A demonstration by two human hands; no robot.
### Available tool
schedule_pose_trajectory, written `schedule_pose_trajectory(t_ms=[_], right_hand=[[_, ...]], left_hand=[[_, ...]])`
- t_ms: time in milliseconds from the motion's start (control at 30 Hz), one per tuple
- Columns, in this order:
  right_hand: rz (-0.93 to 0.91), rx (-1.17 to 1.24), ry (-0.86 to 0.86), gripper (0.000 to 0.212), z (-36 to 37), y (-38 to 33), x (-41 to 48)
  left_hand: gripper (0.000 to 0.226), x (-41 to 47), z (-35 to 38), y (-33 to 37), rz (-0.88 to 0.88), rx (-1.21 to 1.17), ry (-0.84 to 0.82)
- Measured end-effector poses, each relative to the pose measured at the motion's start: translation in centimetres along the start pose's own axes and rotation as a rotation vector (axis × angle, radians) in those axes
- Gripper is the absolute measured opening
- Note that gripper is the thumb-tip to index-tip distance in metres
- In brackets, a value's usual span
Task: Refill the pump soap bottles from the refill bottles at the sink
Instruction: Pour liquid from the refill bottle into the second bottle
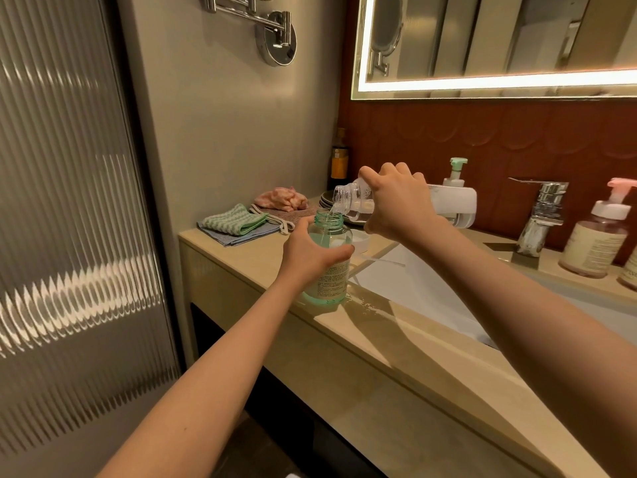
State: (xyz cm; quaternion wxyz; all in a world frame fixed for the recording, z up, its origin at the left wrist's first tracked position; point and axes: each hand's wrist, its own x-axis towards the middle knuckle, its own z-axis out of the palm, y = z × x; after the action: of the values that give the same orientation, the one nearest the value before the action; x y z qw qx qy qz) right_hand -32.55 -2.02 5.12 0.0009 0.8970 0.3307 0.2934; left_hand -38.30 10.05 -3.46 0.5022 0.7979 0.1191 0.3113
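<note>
Liquid runs from the tilted refill bottle [355, 196] gripped in my right hand [396, 201] into the green bottle [332, 232]; my left hand [310, 253] clasps it on the counter [241, 260].

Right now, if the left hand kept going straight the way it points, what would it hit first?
The left hand already grips the green bottle. Straight on, the white cap just behind that bottle looks like the first thing met, though depth is unclear.

left hand [307, 253]: bare | right hand [396, 201]: bare | forearms [213, 367]: uncovered up to frame edge
</note>
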Motion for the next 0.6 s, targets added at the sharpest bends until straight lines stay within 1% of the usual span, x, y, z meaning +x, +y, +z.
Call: schedule_pose_trajectory(t_ms=[600], right_hand=[[0.007,-0.001,-0.003,0.071,-0.16,-0.16,-0.15]], left_hand=[[0.074,-0.14,-0.03,0.13,-0.001,-0.004,-0.003]])
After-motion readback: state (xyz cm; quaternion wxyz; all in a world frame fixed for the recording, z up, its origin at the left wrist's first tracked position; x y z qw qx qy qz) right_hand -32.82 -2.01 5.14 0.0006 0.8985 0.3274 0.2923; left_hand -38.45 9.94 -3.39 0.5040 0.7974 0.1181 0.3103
